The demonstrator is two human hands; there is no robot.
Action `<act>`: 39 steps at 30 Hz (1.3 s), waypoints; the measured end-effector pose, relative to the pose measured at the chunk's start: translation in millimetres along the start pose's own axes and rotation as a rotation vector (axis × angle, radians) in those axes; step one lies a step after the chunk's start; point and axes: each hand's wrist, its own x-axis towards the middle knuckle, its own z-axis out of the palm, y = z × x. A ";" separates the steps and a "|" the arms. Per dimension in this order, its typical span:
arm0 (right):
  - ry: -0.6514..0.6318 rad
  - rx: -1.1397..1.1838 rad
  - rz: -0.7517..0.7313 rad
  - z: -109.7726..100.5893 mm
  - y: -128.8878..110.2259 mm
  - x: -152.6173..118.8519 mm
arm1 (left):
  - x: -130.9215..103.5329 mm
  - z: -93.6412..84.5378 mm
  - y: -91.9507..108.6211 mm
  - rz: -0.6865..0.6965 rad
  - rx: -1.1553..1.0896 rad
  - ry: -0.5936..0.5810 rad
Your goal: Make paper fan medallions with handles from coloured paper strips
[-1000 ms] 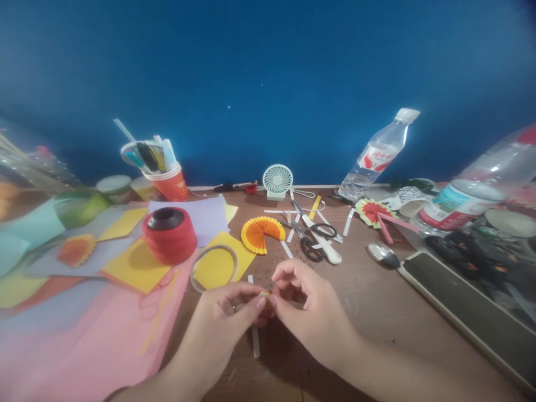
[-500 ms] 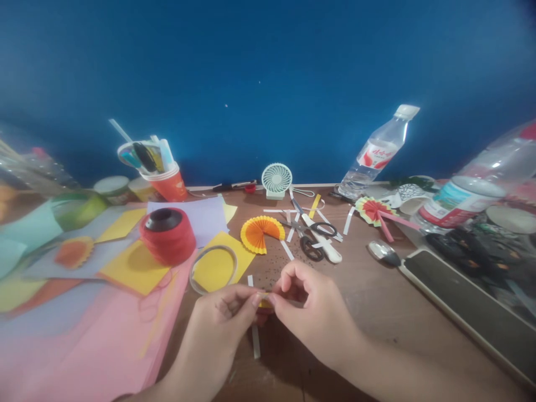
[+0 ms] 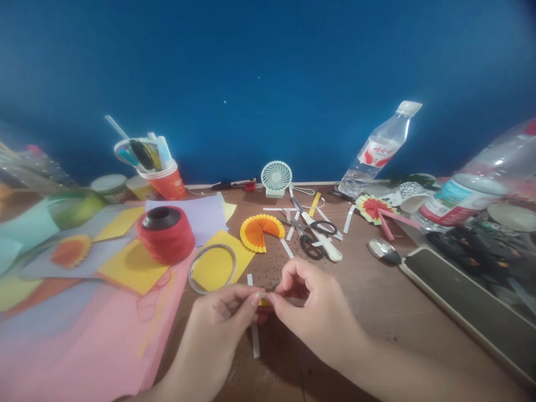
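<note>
Both hands meet low in the middle of the head view. Between the fingertips is a small folded piece of yellow paper, mostly hidden by the fingers. My left hand pinches its left end with thumb and forefinger. The thumb and forefinger of my right hand close on the right end. A white paper strip lies on the table beneath them. Just beyond rests a pleated orange and yellow paper fan, beside black-handled scissors and a white-handled tool.
On the left are a red spool, a tape ring on yellow paper and stacked coloured sheets. A mini fan stands at the wall. Bottles, a spoon and a phone are on the right.
The hands keep nearly the same pinch on the yellow paper, with only slight finger movement. The whole view has shifted a little.
</note>
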 end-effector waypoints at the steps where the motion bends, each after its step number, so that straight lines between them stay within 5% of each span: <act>1: 0.002 -0.006 -0.007 0.2 0.3 -0.4 | -0.4 0.0 0.4 0.001 -0.010 0.002; 13: 0.067 -0.153 -0.154 2.0 3.8 -6.9 | 2.4 -0.7 -3.7 -0.037 -0.130 0.000; 27: -0.020 0.197 0.005 1.5 -3.4 -4.9 | -0.4 -0.7 -1.6 -0.003 -0.064 -0.024; 39: -0.066 0.353 -0.024 1.9 -2.0 -8.1 | -5.1 -2.4 -7.2 0.100 0.061 -0.005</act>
